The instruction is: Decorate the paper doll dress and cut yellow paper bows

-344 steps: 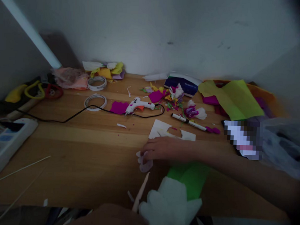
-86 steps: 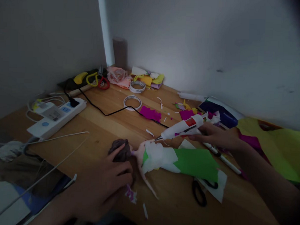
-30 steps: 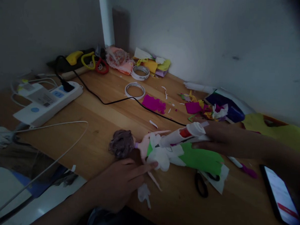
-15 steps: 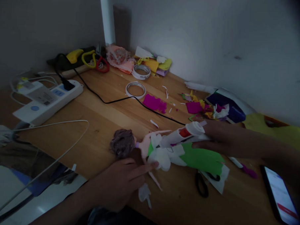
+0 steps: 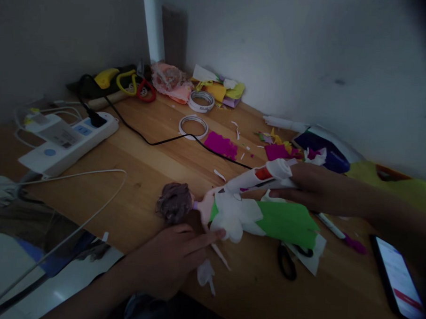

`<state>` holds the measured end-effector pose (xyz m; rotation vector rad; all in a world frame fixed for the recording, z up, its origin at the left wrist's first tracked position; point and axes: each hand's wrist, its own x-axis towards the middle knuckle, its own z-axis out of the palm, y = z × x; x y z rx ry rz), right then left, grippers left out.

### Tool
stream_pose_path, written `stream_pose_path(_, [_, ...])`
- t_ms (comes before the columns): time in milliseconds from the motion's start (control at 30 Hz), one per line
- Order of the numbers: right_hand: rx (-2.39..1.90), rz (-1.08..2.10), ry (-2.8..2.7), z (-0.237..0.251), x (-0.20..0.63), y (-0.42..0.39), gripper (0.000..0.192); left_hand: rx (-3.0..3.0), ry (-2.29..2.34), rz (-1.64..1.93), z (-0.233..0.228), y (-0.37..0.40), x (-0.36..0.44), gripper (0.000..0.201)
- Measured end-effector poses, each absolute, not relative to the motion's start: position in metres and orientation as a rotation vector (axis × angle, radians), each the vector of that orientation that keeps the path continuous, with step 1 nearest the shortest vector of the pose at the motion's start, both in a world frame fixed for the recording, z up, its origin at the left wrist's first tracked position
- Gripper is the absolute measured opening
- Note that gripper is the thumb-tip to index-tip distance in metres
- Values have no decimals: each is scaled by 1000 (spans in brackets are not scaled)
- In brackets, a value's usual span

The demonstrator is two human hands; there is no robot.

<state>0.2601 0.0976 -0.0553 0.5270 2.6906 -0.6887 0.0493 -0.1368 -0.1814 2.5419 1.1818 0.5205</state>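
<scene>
A doll with brown hair [image 5: 174, 204] lies on its back on the wooden table, wearing a green paper dress [image 5: 288, 221]. White petal-shaped pieces [image 5: 237, 214] cover its chest. The outstretched index finger of my left hand [image 5: 175, 261] presses on the lower petal, its other fingers loosely bent. In my right hand [image 5: 314, 185] is a white hot glue gun [image 5: 252, 179] with a red patch and a black cord. Its nozzle points left, at the upper edge of the petals near the doll's shoulder; whether it touches cannot be seen.
Black-handled scissors [image 5: 286, 261] lie partly under the dress. A phone [image 5: 398, 278] is at right. A power strip [image 5: 72, 141] sits at left, tape rolls [image 5: 193, 126] and a magenta sheet [image 5: 220, 145] behind the doll. The cord [image 5: 150, 143] crosses the table.
My right hand has shifted the glue gun slightly up and away, from over the middle of the petals to their far edge. My left hand stays on the petal.
</scene>
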Motion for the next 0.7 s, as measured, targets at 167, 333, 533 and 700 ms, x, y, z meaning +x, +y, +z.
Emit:
stream_pose_path(167, [476,-643,2733,-56,261,94,37,2536,1173,565,-180,-136,49,41])
stream_pose_path(333, [367,-620,2804,-58,264,93,37,2527,1176,548,-180,-137,49,42])
stream_pose_path(533, [349,-653,2740,-58,270,93,32,2509,1193,532,-176,-138,50,49])
stream_pose_path(700, [367,-723,2685,-60,276,96,30,2526,1192,587,-177,-136,49,43])
